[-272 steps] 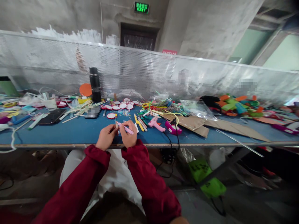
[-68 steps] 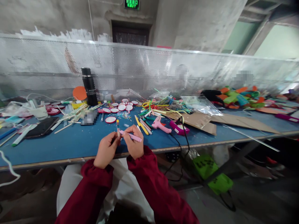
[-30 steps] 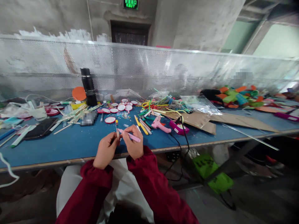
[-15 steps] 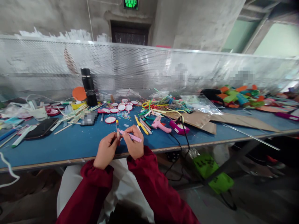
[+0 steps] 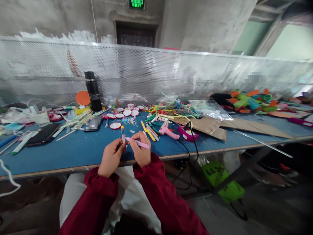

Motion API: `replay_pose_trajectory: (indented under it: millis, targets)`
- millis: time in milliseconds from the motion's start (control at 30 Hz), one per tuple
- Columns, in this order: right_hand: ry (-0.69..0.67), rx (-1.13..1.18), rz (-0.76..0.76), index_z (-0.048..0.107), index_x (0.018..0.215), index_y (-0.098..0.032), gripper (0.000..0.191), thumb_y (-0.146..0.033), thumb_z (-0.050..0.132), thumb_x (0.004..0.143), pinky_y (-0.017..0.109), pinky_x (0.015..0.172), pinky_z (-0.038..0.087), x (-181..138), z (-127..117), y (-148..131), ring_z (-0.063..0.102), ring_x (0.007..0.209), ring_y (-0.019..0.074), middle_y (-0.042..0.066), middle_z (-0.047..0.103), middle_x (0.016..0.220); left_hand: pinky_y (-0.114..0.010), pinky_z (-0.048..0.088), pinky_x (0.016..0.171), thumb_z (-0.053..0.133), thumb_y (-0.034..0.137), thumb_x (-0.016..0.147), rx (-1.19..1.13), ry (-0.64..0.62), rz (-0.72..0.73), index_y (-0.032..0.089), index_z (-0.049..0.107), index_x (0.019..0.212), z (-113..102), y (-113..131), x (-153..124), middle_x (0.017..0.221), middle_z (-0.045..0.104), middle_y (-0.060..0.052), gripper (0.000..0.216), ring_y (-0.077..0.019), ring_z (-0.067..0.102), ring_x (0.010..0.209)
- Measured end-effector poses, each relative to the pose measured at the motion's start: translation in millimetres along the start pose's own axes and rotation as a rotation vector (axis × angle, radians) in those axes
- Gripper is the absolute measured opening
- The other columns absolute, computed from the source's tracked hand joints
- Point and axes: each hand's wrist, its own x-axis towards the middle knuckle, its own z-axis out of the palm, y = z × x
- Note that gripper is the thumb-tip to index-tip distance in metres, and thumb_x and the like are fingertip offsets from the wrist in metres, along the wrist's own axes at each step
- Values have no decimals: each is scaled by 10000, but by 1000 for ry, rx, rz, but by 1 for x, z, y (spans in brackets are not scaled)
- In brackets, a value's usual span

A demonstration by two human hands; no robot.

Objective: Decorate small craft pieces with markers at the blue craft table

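Note:
Between thumb and fingers, my left hand (image 5: 111,157) pinches a small flat stick (image 5: 123,133) upright; its top is yellow, with darker and pale bands lower down. My right hand (image 5: 141,151) is closed round a pink marker pen (image 5: 141,144). The pen's tip points left and meets or nearly meets the side of the stick; contact is too small to tell. Beyond my hands lie a white disc with a red rim (image 5: 115,126) and several yellow and pale marker pens (image 5: 150,133).
A pink glue gun (image 5: 168,130) with a black cable lies right of the pens, beside a purple box (image 5: 187,133). Cardboard strips (image 5: 254,127) stretch to the right. A black bottle (image 5: 93,91) stands at the back; a dark phone (image 5: 44,134) lies left. The blue table's front edge (image 5: 80,168) is near my wrists.
The pink marker pen has tilted and shifted very slightly to the right in my right hand. My left hand and the stick stay almost in place.

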Motion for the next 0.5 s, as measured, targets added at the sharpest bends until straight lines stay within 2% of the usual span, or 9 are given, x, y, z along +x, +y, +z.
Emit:
replay_pose_trajectory:
  millis: [500]
  targets:
    - [10,-1,7,545,731,-204,129,-265,539,845,276,680,436,0,1,1,540,752,147,-2,570,728,-233,357,602,439,360,882,-24,-6,-33,181,568,751,0,1,0,661,554,7,256,-134,484,638]
